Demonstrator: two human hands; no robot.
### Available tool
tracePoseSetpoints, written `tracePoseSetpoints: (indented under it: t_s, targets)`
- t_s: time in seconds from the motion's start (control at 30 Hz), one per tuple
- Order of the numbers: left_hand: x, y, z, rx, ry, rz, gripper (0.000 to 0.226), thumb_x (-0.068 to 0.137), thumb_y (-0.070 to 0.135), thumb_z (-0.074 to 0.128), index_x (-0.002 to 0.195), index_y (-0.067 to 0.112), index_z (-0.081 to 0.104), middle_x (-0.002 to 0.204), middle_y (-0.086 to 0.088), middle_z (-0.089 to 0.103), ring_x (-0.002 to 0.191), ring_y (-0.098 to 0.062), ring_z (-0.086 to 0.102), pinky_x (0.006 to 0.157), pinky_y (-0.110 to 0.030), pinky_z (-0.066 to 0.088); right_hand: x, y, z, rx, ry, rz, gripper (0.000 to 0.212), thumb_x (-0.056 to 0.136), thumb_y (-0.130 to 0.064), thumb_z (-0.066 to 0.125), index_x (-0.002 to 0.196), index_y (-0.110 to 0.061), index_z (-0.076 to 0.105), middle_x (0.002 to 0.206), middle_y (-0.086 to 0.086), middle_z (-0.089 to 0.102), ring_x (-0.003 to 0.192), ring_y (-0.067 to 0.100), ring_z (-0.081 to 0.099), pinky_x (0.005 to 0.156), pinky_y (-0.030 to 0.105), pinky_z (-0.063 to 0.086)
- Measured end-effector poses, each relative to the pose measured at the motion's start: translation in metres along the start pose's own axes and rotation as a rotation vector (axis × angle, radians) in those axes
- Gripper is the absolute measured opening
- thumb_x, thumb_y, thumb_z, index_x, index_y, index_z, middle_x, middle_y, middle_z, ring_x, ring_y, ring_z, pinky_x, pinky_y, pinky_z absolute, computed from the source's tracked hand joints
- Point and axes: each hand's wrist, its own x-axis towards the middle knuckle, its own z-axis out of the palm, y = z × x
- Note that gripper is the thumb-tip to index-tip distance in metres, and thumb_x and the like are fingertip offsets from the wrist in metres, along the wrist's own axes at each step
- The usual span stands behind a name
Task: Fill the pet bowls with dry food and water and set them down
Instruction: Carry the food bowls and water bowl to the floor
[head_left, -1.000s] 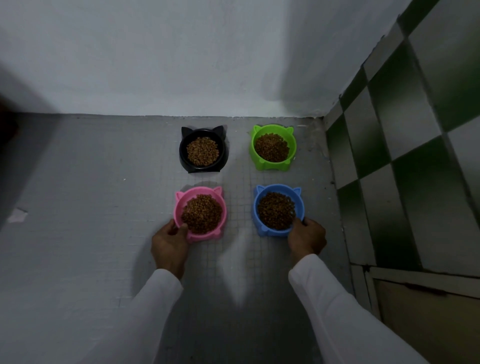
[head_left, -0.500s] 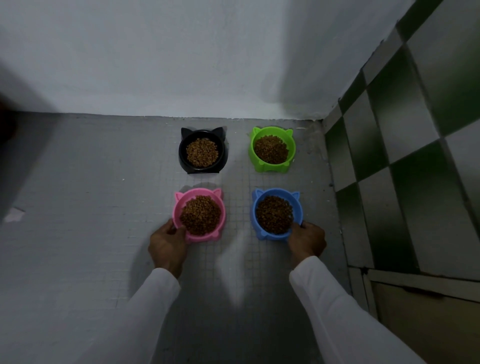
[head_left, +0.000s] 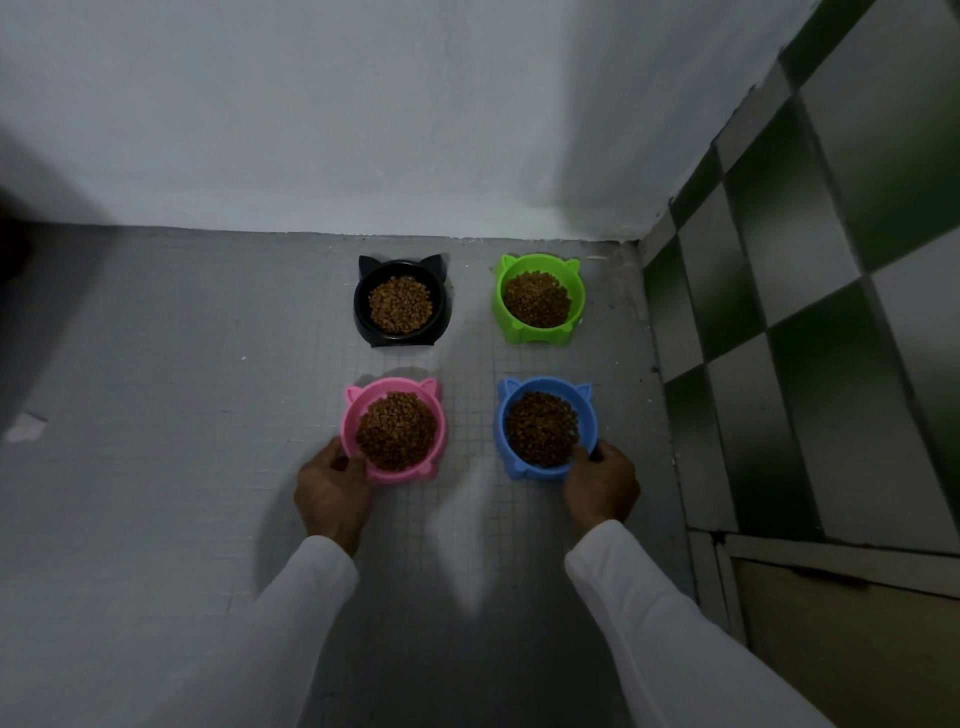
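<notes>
Gripping pink bowl (head_left: 353, 415): left hand (head_left: 332, 488) | blue bowl (head_left: 503, 415): right hand (head_left: 602, 486)

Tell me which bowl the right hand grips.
The blue bowl, front right; the right hand pinches its near rim. The left hand holds the pink bowl.

The left hand (head_left: 332, 491) covers the near-left rim of the pink bowl (head_left: 393, 431); the right hand (head_left: 602, 488) covers the near-right rim of the blue bowl (head_left: 545, 428). Fingertips under both rims are hidden. Both sleeves run off the bottom edge. A dark object (head_left: 13, 249) at the left edge is cut off and unidentifiable.
</notes>
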Motion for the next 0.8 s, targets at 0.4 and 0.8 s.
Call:
tracePoseSetpoints:
  t_s: [0.4,0.8]
  targets:
    - [-0.022,0.022,-0.022,0.413,-0.206,0.049,0.033,0.1,0.039,0.062,0.123,0.015,0.062,0.126,-0.015,0.067,0.114,-0.037,0.061,0.096,-0.042,0.046,-0.038,-0.016,-0.03,-0.07,-0.266,0.089,0.041,0.1,-0.027,0.061,0.135,-0.011,0.048,0.131,0.016,0.06,0.117,0.036,0.059,0.083,0.032,0.039]
    - [-0.073,0.098,-0.11,0.955,-0.434,0.093,0.067,0.097,0.058,0.056,0.153,0.023,0.045,0.15,-0.013,0.051,0.136,-0.038,0.049,0.112,-0.052,0.042,-0.093,-0.076,-0.118,-0.773,-0.665,-0.369,0.073,0.096,-0.064,0.048,0.155,-0.022,0.035,0.161,0.008,0.034,0.147,0.029,0.031,0.117,0.044,0.03]
